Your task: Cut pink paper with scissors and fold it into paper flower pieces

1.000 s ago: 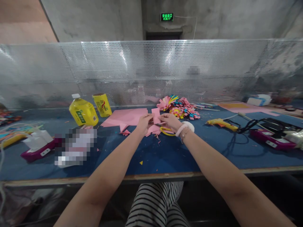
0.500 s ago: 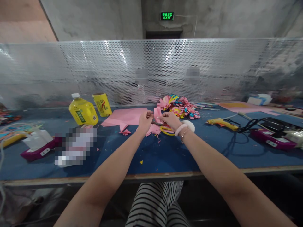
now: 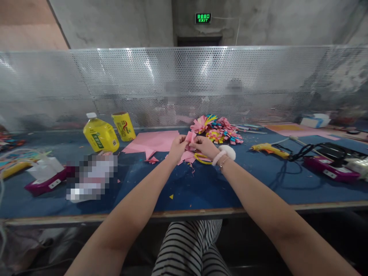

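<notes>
Between my two hands is a small folded piece of pink paper [image 3: 190,137]. My left hand [image 3: 178,146] pinches its left side, and my right hand [image 3: 203,145] pinches the right side. Just under my right hand lie scissors with yellow handles [image 3: 203,158], their blades mostly hidden. Pink paper scraps [image 3: 187,157] rest on the table below my fingers. To the left are larger pink sheets [image 3: 156,141], and a small pink cut-off [image 3: 151,160] lies in front of them. Behind my right hand sits a pile of pink, yellow and blue paper flowers [image 3: 218,130].
A bottle of yellow liquid [image 3: 100,134] and a yellow canister [image 3: 123,126] stand at the left. Purple power strips [image 3: 330,168] with cables lie on both sides. A yellow glue gun [image 3: 270,149] is at the right. A perforated metal screen [image 3: 138,84] closes off the back.
My hands have come closer together. The pink paper, upright and flatter before, is now more folded between my fingers. Other things stay where they were.
</notes>
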`<state>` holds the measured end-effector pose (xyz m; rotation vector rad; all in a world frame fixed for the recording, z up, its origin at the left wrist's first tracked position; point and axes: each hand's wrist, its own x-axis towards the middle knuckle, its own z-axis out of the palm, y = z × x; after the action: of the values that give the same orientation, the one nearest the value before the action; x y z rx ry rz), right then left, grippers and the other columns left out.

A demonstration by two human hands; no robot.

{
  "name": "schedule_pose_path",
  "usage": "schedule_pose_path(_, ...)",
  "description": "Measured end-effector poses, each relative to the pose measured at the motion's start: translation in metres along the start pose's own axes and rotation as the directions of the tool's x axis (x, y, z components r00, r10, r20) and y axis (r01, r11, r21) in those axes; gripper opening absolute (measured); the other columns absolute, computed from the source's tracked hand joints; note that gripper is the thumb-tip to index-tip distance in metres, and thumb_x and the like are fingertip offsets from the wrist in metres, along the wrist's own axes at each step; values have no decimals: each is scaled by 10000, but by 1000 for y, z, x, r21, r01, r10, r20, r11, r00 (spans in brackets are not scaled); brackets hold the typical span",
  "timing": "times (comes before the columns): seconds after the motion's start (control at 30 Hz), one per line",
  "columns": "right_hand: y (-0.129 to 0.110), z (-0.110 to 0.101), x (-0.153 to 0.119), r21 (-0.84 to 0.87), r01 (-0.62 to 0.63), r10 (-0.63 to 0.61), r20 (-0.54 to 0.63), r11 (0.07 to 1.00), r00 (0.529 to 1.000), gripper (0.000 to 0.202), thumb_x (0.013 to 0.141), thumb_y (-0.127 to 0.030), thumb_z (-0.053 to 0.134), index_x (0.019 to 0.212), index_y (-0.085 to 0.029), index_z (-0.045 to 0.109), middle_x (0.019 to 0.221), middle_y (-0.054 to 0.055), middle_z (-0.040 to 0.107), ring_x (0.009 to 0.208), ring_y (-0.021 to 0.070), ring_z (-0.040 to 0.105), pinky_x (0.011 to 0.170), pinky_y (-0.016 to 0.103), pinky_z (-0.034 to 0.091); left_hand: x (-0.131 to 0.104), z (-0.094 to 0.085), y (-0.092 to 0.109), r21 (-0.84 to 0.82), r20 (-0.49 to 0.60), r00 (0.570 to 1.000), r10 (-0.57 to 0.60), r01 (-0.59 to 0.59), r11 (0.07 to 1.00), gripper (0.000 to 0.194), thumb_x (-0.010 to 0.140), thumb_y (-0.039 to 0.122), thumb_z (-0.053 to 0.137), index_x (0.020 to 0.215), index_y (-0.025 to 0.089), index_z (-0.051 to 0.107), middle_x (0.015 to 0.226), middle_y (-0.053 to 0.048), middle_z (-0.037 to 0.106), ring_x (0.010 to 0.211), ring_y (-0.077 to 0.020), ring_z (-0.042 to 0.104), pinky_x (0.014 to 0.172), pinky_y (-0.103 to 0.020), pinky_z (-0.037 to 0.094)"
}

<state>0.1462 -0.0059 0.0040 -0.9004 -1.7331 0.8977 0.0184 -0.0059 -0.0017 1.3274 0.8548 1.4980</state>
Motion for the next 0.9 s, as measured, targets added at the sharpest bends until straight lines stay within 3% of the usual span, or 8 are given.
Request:
schedule_pose_path(0.13, 6, -1, 4, 240, -57, 57, 8, 969, 998, 275, 594, -333, 620, 637, -159, 411, 592, -64, 411, 515, 52, 440, 544, 230, 437, 2, -4, -3, -79, 88, 995, 35, -28, 996, 266, 506, 51, 523, 759, 114, 576, 665, 5, 590, 588, -90, 540, 591, -221, 449)
schedule_pose_path(0.33, 6, -2, 4, 370, -136, 151, -12, 919, 989, 288, 534, -261, 671, 691, -159, 452, 617, -63, 465, 537, 54, 465, 529, 218, 452, 6, -11, 2, -307, 94, 991, -97, 122, 944, 305, 495, 44, 609, 790, 114, 575, 739, -40, 647, 693, -140, 603, 706, -295, 480)
schedule_pose_path(0.47, 6, -3, 4, 405, -159, 181, -16, 900, 983, 270, 537, -225, 665, 711, -155, 470, 607, -62, 490, 528, 51, 474, 528, 211, 453, 5, -15, 5, -282, 141, 979, -150, 185, 941, 274, 506, 48, 633, 770, 107, 588, 714, -41, 650, 678, -130, 608, 723, -293, 483)
schedule_pose_path(0.73, 16, -3, 8, 411, -98, 103, 8, 906, 995, 271, 529, -207, 674, 755, -137, 541, 694, -5, 589, 587, 83, 529, 622, 255, 467, 5, -21, -3, -200, 264, 961, -84, 139, 970, 325, 502, 75, 673, 822, 95, 619, 732, -58, 659, 673, -148, 611, 720, -317, 486)
schedule_pose_path(0.9, 8, -3, 4, 423, -214, 234, 4, 881, 972, 235, 554, -146, 630, 773, -142, 548, 648, -7, 587, 554, 93, 530, 577, 266, 480, 6, -21, -2, -196, 240, 958, -155, 204, 959, 253, 524, 66, 626, 775, 97, 617, 683, -48, 644, 606, -144, 596, 644, -325, 505)
